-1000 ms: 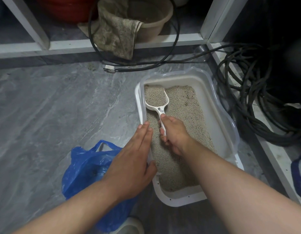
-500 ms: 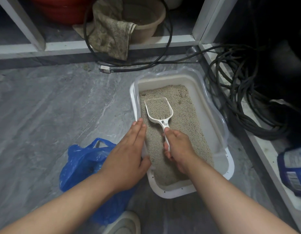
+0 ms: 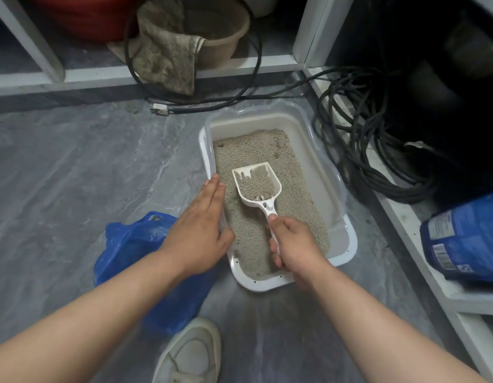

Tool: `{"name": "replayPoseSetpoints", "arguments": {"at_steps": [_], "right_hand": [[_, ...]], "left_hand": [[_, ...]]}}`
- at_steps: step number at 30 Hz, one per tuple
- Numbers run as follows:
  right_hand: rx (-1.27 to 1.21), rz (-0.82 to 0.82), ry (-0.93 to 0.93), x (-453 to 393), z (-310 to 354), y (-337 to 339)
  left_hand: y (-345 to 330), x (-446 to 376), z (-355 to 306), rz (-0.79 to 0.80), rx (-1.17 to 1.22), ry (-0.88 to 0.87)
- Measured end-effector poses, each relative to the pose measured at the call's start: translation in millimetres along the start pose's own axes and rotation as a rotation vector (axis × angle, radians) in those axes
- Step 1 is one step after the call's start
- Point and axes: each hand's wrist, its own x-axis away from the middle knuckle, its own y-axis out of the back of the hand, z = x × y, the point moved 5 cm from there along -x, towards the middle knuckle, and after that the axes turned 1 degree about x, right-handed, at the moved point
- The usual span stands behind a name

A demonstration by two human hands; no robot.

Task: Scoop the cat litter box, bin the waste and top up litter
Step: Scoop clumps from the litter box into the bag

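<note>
White scoop [image 3: 256, 183] loaded, over litter box [image 3: 347, 244] middle; our right hand [image 3: 292, 244] grasps handle, left hand [image 3: 201, 230] flat on box's left rim. Blue bag [image 3: 135, 244] near-left: tilt en route, we spill granules on floor.

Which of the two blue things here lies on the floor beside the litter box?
The crumpled blue plastic bag, under the left hand. The blue printed sack rests on the white ledge.

Both forearms [image 3: 107, 308] bare, no sleeves visible; a worn off-white shoe [image 3: 190, 355], possibly a slip-on, near bottom.
</note>
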Motion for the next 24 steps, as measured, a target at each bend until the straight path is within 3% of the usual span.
{"name": "replayPoseSetpoints", "arguments": {"at_steps": [24], "right_hand": [[0.033, -0.029, 0.056, 27, -21, 19]], "left_hand": [[-2, -1, -6, 0.01, -0.034, 0.037]]}}
